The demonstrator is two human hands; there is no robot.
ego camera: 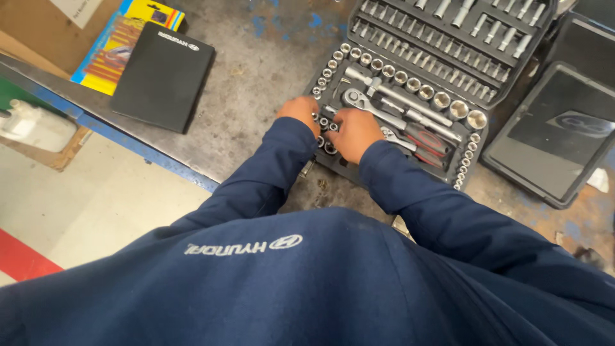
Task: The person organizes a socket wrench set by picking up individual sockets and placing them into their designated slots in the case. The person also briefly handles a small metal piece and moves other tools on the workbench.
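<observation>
Here, both hands are working at the near-left corner of an open socket set case (pixel 477 138) lying on a worn grey metal workbench (pixel 256 83). The left hand (pixel 300 113) is resting with its fingers curled down onto the row of small sockets (pixel 325 123) seated there, and the right hand (pixel 354 133) is sitting just beside it, fingers bent over the same cluster; whether either is actually pinching a socket cannot be told, since the knuckles are hiding the fingertips. The two hands are nearly touching, probably because the pieces are tiny and packed close. A ratchet handle (pixel 378 109) is lying in its moulded slot just beyond the hands, with larger sockets (pixel 442 100) lined up farther right. The lid (pixel 461 32) is folded back on the far side, holding long sockets upright. A closed black case (pixel 163 77) is lying well apart on the left.
</observation>
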